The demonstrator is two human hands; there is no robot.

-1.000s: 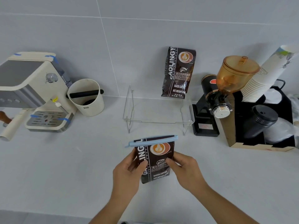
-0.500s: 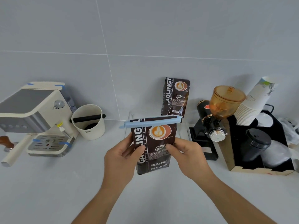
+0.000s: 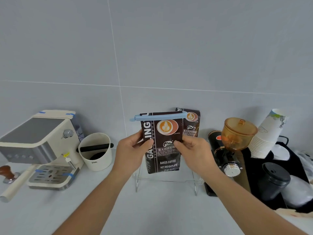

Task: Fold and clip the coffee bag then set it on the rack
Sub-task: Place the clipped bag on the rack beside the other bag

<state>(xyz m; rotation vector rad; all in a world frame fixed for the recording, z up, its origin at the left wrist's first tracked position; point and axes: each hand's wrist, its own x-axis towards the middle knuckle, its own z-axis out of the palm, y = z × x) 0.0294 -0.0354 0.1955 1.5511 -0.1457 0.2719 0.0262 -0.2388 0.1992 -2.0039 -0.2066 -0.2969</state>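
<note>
Both hands hold the coffee bag (image 3: 162,143) up in the air. The left hand (image 3: 131,150) grips the bag's left edge, with the thumb on the front. The right hand (image 3: 194,151) grips the right edge the same way. The bag stands upright, with its front facing the person. Its top is folded over, and a long light blue clip (image 3: 159,117) is shut across the fold. The clip sticks out a little past the bag on the left.

The bottom of the bag hangs just above the clear rack (image 3: 166,181). I cannot tell if it touches the rack. The rack stands on the pale surface (image 3: 152,209), close to the wall.

A second coffee bag (image 3: 192,122) stands behind the first one, leaning on the grey wall.

To the left of the hands sits a white cup with a black bar across its top (image 3: 95,151). Further left is a cream coffee machine (image 3: 40,146). A wooden-handled tamper (image 3: 7,173) lies at the far left.

To the right stands a black grinder with an orange see-through top (image 3: 237,133). Beside it is a tilted stack of paper cups (image 3: 267,133) and a black lidded cup (image 3: 274,178).
</note>
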